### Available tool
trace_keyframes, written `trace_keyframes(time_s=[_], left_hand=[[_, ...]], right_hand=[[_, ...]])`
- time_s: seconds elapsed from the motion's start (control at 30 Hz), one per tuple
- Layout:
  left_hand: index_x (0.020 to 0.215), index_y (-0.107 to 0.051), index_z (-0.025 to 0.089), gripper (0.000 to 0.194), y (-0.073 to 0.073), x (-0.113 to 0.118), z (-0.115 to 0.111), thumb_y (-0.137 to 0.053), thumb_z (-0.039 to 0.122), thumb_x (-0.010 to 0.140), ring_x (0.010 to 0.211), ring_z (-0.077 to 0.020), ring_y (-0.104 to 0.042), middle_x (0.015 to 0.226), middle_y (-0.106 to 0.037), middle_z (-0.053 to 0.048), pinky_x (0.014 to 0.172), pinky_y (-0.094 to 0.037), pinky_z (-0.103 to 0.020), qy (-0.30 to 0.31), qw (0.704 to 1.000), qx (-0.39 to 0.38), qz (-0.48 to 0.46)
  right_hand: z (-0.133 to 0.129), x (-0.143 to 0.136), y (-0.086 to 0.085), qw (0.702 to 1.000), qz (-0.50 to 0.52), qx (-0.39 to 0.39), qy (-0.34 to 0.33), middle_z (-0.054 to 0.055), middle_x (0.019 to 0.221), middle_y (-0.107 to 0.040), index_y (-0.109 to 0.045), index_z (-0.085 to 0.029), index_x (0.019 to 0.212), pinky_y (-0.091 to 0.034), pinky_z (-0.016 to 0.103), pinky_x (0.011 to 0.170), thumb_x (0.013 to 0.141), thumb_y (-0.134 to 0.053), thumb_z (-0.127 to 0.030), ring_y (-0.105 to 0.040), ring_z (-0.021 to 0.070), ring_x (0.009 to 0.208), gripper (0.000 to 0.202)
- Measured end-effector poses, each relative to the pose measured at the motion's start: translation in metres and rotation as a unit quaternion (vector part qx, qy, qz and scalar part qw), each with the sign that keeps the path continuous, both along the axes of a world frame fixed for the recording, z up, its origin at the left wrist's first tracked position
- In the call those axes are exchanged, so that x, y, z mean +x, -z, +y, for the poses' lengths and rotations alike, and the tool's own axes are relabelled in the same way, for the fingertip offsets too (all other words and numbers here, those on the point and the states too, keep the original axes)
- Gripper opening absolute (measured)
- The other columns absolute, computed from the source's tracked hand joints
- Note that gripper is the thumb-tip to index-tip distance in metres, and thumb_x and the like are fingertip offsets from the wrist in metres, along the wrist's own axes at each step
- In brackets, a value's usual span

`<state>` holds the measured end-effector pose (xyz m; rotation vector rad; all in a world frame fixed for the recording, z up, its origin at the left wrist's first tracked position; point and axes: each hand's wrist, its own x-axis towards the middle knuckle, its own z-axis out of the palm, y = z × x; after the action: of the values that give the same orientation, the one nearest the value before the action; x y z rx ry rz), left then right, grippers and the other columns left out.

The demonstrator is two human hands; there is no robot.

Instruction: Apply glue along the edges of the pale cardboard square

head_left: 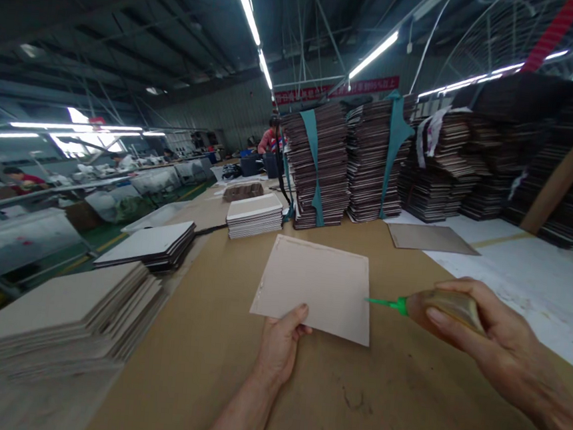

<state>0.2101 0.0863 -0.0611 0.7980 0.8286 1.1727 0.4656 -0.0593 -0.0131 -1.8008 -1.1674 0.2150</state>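
Observation:
My left hand (283, 342) grips a pale beige board (318, 285) by its near edge, thumb on top and fingers curled beneath. Thin shiny lines of what looks like glue run along the board's left and far edges. In my right hand (496, 340) is a squeeze bottle (443, 310) with a brownish body, lying on its side. Its green nozzle (388, 304) points left, and the tip is at the board's right edge; whether it touches cannot be made out.
Stacks of boards (57, 309) stand along the left, with a smaller white-topped stack (255, 215) ahead. Tall strapped piles (315, 167) line the back right. A flat brown panel (429, 238) lies before them on the table (193, 367). A person (272, 139) is in the distance.

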Motion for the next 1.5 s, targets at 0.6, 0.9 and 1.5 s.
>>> trace_keyframes(time_s=[0.6,0.9,1.5], left_hand=[[0.079,-0.073,0.014,0.035,0.001,-0.001,0.000,-0.094,0.027,0.054,0.066,-0.0138,-0.064,0.079,-0.073,-0.002,0.048,-0.052,-0.022,0.001,1.000,0.001,-0.010],[0.074,-0.072,0.013,0.034,0.000,-0.001,0.002,-0.094,0.027,0.053,0.066,-0.0136,-0.063,0.078,-0.072,-0.002,0.048,-0.052,-0.021,-0.002,1.000,-0.004,-0.008],[0.073,-0.072,0.013,0.032,-0.001,0.000,0.002,-0.094,0.025,0.053,0.064,-0.0128,-0.063,0.077,-0.072,-0.002,0.047,-0.052,-0.021,-0.014,1.000,-0.011,-0.013]], right_hand=[[-0.012,-0.006,0.015,0.987,-0.100,0.015,-0.124,0.000,0.110,-0.067,-0.059,-0.036,0.116,-0.052,0.041,0.077,0.093,-0.060,-0.061,-0.066,0.0285,0.096,0.034],[-0.014,-0.008,0.010,0.986,-0.112,0.033,-0.121,0.001,0.106,-0.069,-0.062,-0.035,0.109,-0.053,0.041,0.072,0.091,-0.061,-0.061,-0.067,0.0282,0.091,0.033],[-0.012,-0.007,0.012,0.976,-0.148,0.031,-0.156,-0.001,0.111,-0.067,-0.060,-0.033,0.116,-0.053,0.033,0.077,0.093,-0.062,-0.057,-0.067,0.0231,0.094,0.033]])
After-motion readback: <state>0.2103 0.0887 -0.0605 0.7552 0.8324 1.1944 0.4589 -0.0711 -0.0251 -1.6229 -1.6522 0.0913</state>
